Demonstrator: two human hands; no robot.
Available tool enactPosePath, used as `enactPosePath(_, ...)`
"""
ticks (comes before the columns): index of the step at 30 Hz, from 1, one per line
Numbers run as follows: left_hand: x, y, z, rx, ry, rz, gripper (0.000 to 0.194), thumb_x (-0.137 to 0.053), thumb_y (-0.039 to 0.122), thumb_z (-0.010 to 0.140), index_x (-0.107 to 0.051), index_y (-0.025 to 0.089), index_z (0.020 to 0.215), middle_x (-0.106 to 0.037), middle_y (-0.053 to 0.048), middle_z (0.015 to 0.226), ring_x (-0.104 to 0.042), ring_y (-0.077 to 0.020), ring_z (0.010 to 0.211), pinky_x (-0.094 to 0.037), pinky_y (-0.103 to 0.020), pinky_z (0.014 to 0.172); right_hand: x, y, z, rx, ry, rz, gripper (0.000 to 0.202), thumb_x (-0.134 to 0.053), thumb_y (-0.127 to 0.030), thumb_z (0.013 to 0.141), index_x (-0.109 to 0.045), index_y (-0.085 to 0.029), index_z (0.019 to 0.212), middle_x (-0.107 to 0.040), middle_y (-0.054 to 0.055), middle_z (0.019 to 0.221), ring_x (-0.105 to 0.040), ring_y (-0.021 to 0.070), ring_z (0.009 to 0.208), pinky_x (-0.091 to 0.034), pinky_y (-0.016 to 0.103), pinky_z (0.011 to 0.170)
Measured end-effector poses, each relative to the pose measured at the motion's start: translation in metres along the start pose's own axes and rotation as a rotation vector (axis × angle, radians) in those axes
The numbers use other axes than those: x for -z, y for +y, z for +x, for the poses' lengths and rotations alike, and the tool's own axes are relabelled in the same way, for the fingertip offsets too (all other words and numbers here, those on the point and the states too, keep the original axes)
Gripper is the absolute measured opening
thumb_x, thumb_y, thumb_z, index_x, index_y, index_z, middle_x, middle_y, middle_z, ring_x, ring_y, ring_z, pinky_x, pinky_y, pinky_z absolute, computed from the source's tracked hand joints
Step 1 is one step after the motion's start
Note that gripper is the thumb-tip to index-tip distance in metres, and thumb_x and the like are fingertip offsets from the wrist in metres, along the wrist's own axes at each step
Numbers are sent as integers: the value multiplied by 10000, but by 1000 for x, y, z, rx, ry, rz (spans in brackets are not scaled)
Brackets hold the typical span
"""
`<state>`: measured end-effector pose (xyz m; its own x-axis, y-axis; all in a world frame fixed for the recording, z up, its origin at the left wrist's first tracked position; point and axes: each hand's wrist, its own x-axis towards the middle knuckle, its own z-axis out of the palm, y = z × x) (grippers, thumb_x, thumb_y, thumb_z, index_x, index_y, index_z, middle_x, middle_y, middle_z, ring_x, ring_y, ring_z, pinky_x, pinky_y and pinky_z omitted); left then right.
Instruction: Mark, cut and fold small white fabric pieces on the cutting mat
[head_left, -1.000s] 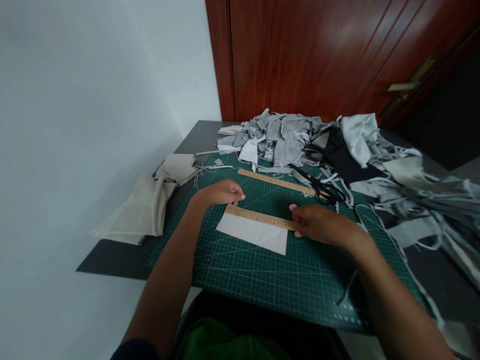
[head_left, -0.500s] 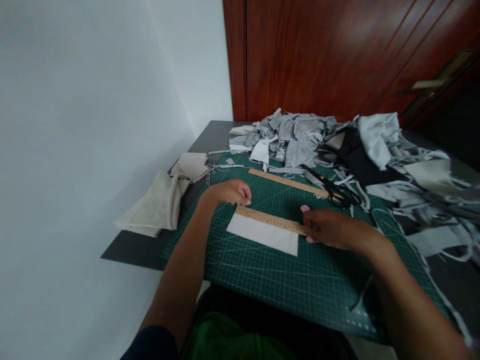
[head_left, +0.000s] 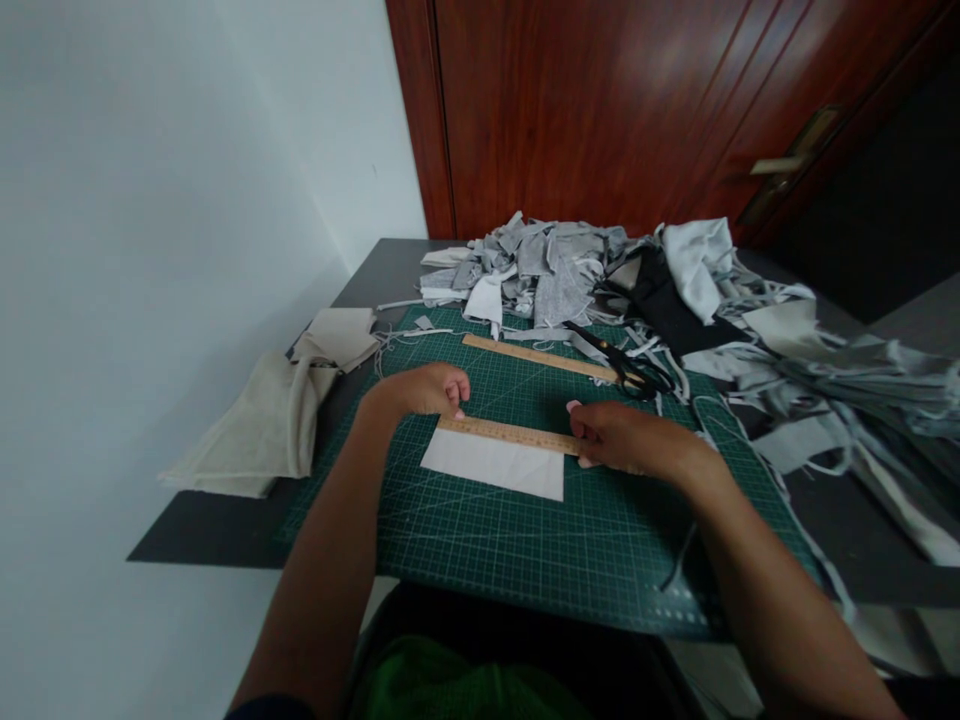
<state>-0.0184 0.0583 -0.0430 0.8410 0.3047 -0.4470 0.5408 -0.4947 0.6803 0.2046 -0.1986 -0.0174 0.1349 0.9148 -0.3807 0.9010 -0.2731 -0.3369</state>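
A wooden ruler (head_left: 510, 433) lies along the far edge of a white rectangular cloth piece (head_left: 495, 466) on the green cutting mat (head_left: 480, 540). My left hand (head_left: 427, 388) is closed, its fingers curled, with the fingertips down at the ruler's left end. At the other end, my right hand (head_left: 626, 438) grips the ruler between thumb and fingers. A small pink rounded piece (head_left: 574, 406) pokes out by the right fingers; its kind is unclear. Beyond the hands, a second wooden ruler (head_left: 536, 356) lies near black-handled scissors (head_left: 630, 368).
A heap of grey and white fabric scraps (head_left: 555, 270) covers the back of the table, with black cloth (head_left: 667, 300) and strips to the right. Folded cream cloth (head_left: 262, 425) lies at the left, by the white wall (head_left: 150, 250). Behind stands a brown door (head_left: 585, 110).
The view has turned slightly right, so everything sits further left in the picture. Both hands stay at the ruler's ends, and the ruler and white cloth keep nearly the same arrangement.
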Motion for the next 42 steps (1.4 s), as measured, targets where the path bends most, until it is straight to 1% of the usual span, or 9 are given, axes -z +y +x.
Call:
enactPosePath(2, -1, 3, -1, 27, 13, 21, 329, -754, 278, 586, -604, 221, 874, -642, 27, 725, -600, -167, 674, -441, -281, 653, -1, 3, 2, 38, 16, 7, 133, -722, -221, 796, -618, -218, 880, -701, 48, 974, -642, 213, 874, -381, 273, 657)
enactPosePath(4, -2, 6, -2, 42, 25, 38, 321, -738, 266, 590, -601, 220, 877, -648, 22, 734, -608, -173, 686, -444, -283, 657, -2, 5, 4, 65, 26, 16, 137, -729, -215, 786, -609, -218, 851, -697, 39, 965, -636, 207, 869, -371, 271, 657)
enactPosePath(14, -8, 15, -10, 103, 126, 174, 339, -727, 271, 603, -606, 208, 913, -668, -9, 820, -631, -213, 788, -431, -294, 655, -1, 6, 8, 60, -3, 59, 151, -732, -197, 771, -618, -219, 867, -686, 25, 911, -618, 184, 804, -354, 261, 630)
enactPosePath(19, -8, 17, -10, 111, 126, 206, 342, -726, 266, 620, -605, 204, 935, -672, -11, 835, -632, -210, 797, -439, -289, 655, -2, 7, 9, 46, -28, 74, 166, -738, -199, 771, -606, -218, 870, -678, 17, 904, -612, 176, 801, -353, 252, 624)
enactPosePath(26, -5, 20, -10, 133, 66, 185, 348, -743, 256, 645, -624, 201, 968, -690, -14, 889, -640, -193, 823, -457, -277, 698, -2, 9, 9, 57, -53, 72, 158, -706, -228, 799, -581, -223, 894, -671, 27, 928, -607, 190, 818, -373, 261, 629)
enactPosePath(30, -7, 21, -12, 157, 85, 230, 365, -761, 230, 658, -645, 208, 1003, -703, -11, 904, -641, -192, 827, -447, -267, 663, -7, 14, 12, 83, -71, 81, 163, -697, -224, 779, -565, -224, 874, -662, 22, 896, -609, 194, 800, -392, 272, 644)
enactPosePath(35, -11, 25, -14, 157, 110, 290, 391, -794, 227, 688, -667, 193, 1057, -722, -28, 981, -651, -194, 892, -453, -261, 689, -11, 19, 14, 111, -79, 119, 164, -679, -229, 767, -544, -224, 860, -655, 22, 850, -607, 193, 770, -407, 278, 644)
enactPosePath(39, -14, 33, -19, 179, 135, 361, 395, -805, 241, 708, -680, 199, 1080, -729, -38, 1037, -658, -191, 910, -454, -256, 688, -15, 24, 15, 135, -107, 155, 146, -658, -279, 787, -523, -228, 811, -639, 20, 792, -600, 194, 742, -416, 282, 638)
enactPosePath(42, -15, 39, -22, 195, 124, 390, 399, -799, 249, 731, -685, 178, 1106, -735, -55, 1084, -663, -192, 919, -450, -257, 675, -20, 31, 18, 159, -80, 164, 170, -670, -327, 783, -533, -231, 813, -649, 18, 798, -605, 193, 744, -425, 276, 635)
